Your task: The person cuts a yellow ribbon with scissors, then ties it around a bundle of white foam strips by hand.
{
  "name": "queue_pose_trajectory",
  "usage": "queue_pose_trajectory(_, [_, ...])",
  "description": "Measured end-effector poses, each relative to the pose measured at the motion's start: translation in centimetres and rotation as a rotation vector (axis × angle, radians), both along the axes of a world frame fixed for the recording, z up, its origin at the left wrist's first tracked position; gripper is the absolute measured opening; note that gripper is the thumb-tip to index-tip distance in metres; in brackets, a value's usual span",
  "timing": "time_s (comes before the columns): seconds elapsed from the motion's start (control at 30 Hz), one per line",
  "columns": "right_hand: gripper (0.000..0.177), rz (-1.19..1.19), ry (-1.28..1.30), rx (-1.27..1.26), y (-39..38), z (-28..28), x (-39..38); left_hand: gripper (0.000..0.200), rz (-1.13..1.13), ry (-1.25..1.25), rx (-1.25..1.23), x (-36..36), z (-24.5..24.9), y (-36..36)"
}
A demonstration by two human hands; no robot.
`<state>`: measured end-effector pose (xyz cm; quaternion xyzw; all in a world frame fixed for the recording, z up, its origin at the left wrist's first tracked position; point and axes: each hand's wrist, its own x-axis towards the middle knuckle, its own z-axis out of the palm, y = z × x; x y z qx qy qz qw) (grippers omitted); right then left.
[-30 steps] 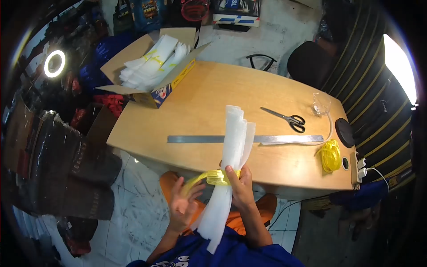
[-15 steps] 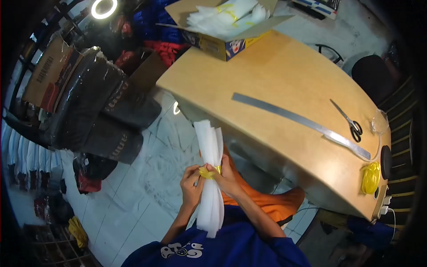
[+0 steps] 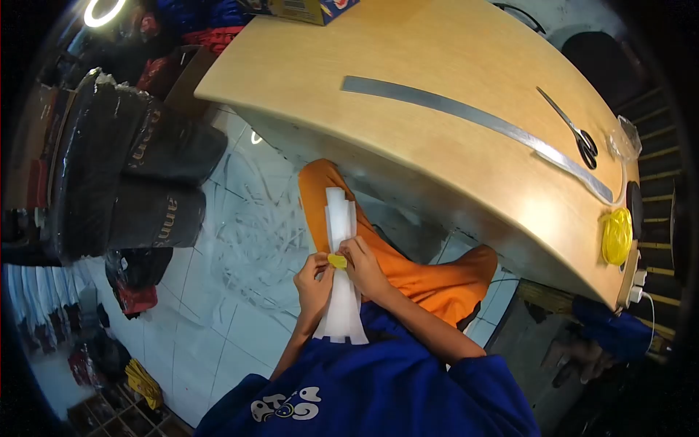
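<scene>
A bundle of white strips (image 3: 340,298) rests upright across my lap, its lower ends spread against my blue shirt. Around its middle runs a yellow tie (image 3: 336,261). My left hand (image 3: 314,280) is closed, fingertips pinching the tie from the left side. From the right, my right hand (image 3: 362,266) is closed too, its thumb and fingers pressed at the tie and the strips. Which end of the tie each hand grips is too small to make out.
On the wooden table (image 3: 291,87) lie a long metal ruler (image 3: 451,109), black-handled scissors (image 3: 575,131) and a yellow ribbon bundle (image 3: 617,237). White scraps (image 3: 255,240) litter the tiled floor. Dark wrapped packages (image 3: 138,175) stand at left. A printed box (image 3: 306,9) sits at the table's far end.
My view has tilted down, so the table and box sit higher. Both hands stay at the yellow tie, and the bundle's lower end now fans out against my shirt.
</scene>
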<state>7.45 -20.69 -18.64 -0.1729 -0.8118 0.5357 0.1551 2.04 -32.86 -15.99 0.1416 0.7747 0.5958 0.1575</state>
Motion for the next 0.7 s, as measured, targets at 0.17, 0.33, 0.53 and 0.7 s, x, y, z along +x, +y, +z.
queue_pose_trajectory(0.17, [0.022,0.194,0.129,-0.063,2.0,1.4,2.2,0.015,-0.115,0.208,-0.182,-0.3,0.9,0.5])
queue_pose_trajectory(0.33, [0.025,0.226,0.194,-0.125,2.7,0.9,4.0,0.015,-0.256,0.197,-0.303,-0.6,2.5,0.8])
queue_pose_trajectory(0.53, [0.017,0.176,0.204,-0.245,2.4,-0.4,4.4,0.015,-0.400,0.275,-0.409,-0.1,5.2,1.3])
queue_pose_trajectory(0.7, [0.017,0.160,0.242,-0.482,2.0,-1.3,4.8,0.013,-0.395,0.355,-0.410,0.1,3.4,1.3])
